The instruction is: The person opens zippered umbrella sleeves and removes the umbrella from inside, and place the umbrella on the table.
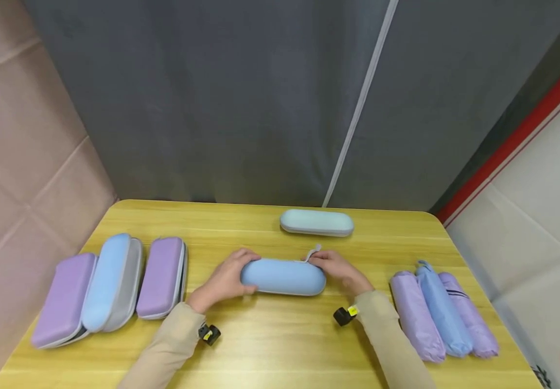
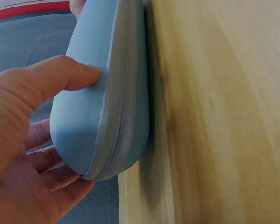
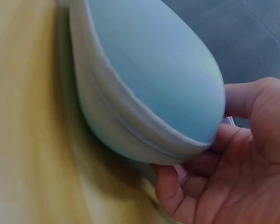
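Note:
A blue hard zip case (image 1: 283, 276) with rounded ends lies lengthwise on the table between my two hands. My left hand (image 1: 234, 274) grips its left end, thumb (image 2: 79, 74) pressed on the near side above the pale zip band (image 2: 114, 116) and fingers round the end. At the back right corner my right hand (image 1: 335, 267) pinches a short grey strap (image 1: 313, 252) that sticks up behind the case. In the right wrist view, its curled fingers (image 3: 170, 189) lie close against the case's rounded end. The zip looks closed along the visible near side.
A pale green case (image 1: 317, 222) lies behind, near the table's far edge. At left stand a purple case (image 1: 66, 300), a blue-and-grey case (image 1: 110, 283) and another purple case (image 1: 161, 278). Folded umbrellas, two lilac (image 1: 417, 319) and one blue (image 1: 442, 313), lie at right.

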`<state>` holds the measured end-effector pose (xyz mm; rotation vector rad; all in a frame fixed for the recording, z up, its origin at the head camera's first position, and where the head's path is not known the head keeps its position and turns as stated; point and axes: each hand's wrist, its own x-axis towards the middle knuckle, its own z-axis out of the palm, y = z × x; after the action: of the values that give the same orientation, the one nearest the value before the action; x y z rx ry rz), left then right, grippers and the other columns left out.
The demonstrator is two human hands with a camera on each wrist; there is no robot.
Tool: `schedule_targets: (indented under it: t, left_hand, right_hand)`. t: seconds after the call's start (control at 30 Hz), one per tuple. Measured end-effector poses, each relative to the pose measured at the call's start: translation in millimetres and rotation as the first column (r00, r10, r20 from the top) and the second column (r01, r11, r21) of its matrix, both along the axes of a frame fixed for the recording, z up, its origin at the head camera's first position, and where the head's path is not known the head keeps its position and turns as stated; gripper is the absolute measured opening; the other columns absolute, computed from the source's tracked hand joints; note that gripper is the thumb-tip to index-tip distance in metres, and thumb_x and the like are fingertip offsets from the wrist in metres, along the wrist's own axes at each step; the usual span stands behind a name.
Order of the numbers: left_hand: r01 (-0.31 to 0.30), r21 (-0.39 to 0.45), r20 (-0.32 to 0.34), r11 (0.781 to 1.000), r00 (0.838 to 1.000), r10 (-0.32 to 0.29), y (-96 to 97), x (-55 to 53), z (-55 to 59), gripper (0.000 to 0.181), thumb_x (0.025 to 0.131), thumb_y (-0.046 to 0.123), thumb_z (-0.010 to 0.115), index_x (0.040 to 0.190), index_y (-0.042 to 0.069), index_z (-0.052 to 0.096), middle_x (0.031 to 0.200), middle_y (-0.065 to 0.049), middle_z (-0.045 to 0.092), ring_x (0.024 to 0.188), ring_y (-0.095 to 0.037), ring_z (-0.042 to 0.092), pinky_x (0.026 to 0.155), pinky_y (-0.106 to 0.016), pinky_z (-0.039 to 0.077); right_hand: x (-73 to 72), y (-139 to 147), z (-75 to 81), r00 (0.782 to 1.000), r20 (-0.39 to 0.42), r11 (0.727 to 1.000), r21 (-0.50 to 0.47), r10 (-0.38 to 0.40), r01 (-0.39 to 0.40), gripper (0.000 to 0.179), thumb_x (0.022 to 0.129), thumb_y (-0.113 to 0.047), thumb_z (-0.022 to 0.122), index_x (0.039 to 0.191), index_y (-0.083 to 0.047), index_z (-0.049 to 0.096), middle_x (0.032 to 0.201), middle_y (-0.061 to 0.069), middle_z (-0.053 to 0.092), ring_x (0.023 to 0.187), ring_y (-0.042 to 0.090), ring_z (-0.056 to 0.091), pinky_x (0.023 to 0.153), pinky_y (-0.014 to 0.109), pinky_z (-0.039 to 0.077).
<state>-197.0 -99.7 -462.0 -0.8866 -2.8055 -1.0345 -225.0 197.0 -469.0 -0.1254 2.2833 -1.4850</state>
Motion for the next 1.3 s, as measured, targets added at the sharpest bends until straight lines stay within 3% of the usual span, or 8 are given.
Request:
schedule_targets:
  t: [0.13, 0.23, 0.37, 0.63, 0.73, 0.9, 1.3]
  left_hand:
    - [0.004, -0.018, 0.006, 1.0, 1.0, -0.004, 1.6, 0.1, 0.3, 0.067, 0.062, 0.016, 0.083, 0.122, 0.004, 0.057, 0.122, -0.009, 0.053, 0.112, -0.03, 0.052, 0.09, -0.05, 0.045]
    - [0.006, -0.041, -0.001, 0.999, 1.0, -0.006, 2.2, -0.5, 1.0, 0.067, 0.062, 0.016, 0.084, 0.122, 0.003, 0.057, 0.123, -0.011, 0.053, 0.112, -0.031, 0.052, 0.09, -0.051, 0.046]
    - [0.003, -0.067, 0.002, 0.998, 1.0, -0.003, 2.3, -2.0, 3.0, 0.069, 0.061, 0.016, 0.085, 0.123, 0.002, 0.057, 0.123, -0.011, 0.053, 0.113, -0.032, 0.051, 0.09, -0.052, 0.045]
    - [-0.001, -0.085, 0.016, 0.996, 1.0, 0.002, 1.9, -3.6, 3.4, 0.068, 0.063, 0.017, 0.084, 0.124, 0.004, 0.057, 0.125, -0.01, 0.053, 0.115, -0.031, 0.05, 0.09, -0.052, 0.045]
    - [-0.001, -0.092, 0.009, 0.996, 1.0, 0.002, 1.4, -3.9, 3.0, 0.068, 0.063, 0.018, 0.084, 0.123, 0.005, 0.057, 0.124, -0.01, 0.053, 0.114, -0.031, 0.051, 0.089, -0.051, 0.046]
    - [0.005, -0.113, -0.007, 0.994, 1.0, -0.006, -0.4, -4.8, 1.9, 0.069, 0.062, 0.021, 0.084, 0.123, 0.004, 0.056, 0.124, -0.01, 0.054, 0.114, -0.03, 0.05, 0.09, -0.05, 0.046]
    - [0.01, -0.09, -0.05, 0.996, 0.999, -0.015, -1.6, -6.5, -3.2, 0.069, 0.06, 0.025, 0.085, 0.12, 0.004, 0.058, 0.122, -0.01, 0.056, 0.111, -0.029, 0.053, 0.088, -0.048, 0.047]
  right_hand:
    - [-2.9, 5.0, 0.4, 1.0, 0.007, 0.999, 0.033, 0.003, -0.003, 0.027, 0.093, -0.017, 0.055, 0.096, 0.006, 0.068, 0.079, 0.001, 0.06, 0.076, 0.015, 0.049, 0.068, 0.028, 0.042]
    - [-3.0, 7.1, 0.5, 1.0, -0.012, 1.0, 0.019, 0.017, -0.017, 0.025, 0.093, -0.015, 0.056, 0.093, 0.008, 0.067, 0.07, -0.004, 0.057, 0.066, 0.012, 0.045, 0.06, 0.025, 0.04]
    - [-2.4, 8.9, -0.2, 0.997, -0.061, 0.999, -0.01, 0.043, -0.044, 0.023, 0.092, -0.011, 0.057, 0.096, 0.009, 0.067, 0.077, -0.003, 0.061, 0.068, 0.012, 0.046, 0.061, 0.024, 0.041]
    - [-2.4, 13.9, -1.9, 0.978, -0.174, 0.993, -0.02, 0.113, -0.118, 0.02, 0.09, -0.005, 0.059, 0.1, 0.011, 0.066, 0.097, 0.014, 0.067, 0.085, 0.009, 0.056, 0.07, 0.022, 0.048]
    - [-1.6, 12.6, 0.3, 0.947, -0.281, 0.988, 0.05, 0.154, -0.145, 0.017, 0.09, -0.005, 0.06, 0.097, 0.007, 0.069, 0.098, 0.015, 0.068, 0.089, 0.012, 0.059, 0.073, 0.022, 0.049]
    - [1.3, 6.3, 1.8, 0.868, -0.457, 0.974, 0.2, 0.191, -0.109, 0.013, 0.089, -0.006, 0.061, 0.091, 0.0, 0.072, 0.091, 0.01, 0.069, 0.086, 0.018, 0.062, 0.073, 0.024, 0.05]
    - [10.1, 7.9, -8.7, 0.764, -0.625, 0.969, 0.248, 0.163, -0.003, 0.009, 0.088, -0.001, 0.061, 0.084, -0.004, 0.067, 0.084, 0.005, 0.065, 0.076, 0.015, 0.059, 0.066, 0.026, 0.05]
